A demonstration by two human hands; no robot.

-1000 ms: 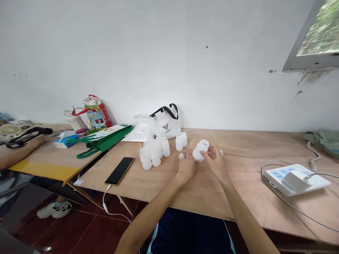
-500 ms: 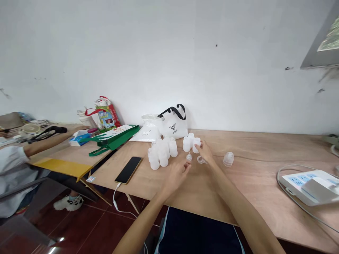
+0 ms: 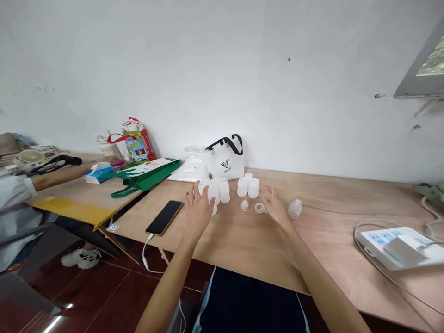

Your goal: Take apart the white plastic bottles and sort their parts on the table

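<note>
My left hand reaches over the near side of a cluster of translucent white plastic bottles, fingers spread and hiding part of the group. Whether its fingertips touch a bottle I cannot tell. My right hand hovers low over the tabletop with fingers apart and nothing in them. Beside its fingertips lies a clear plastic ring, partly covered at its right. A small clear nipple-shaped piece stands left of the ring. Behind these is a smaller group of white bottles. A clear dome-shaped cap lies right of my right hand.
A phone with a white cable lies at the left. White bags lean at the wall, and a green bag lies left of them. A white device with cables occupies the right. Another person's arm rests at the far-left table.
My right hand has come away from the small bottle group and moved back right, opening. My left hand has moved left from near the nipple-shaped piece to the larger bottle cluster, fingers spreading.
</note>
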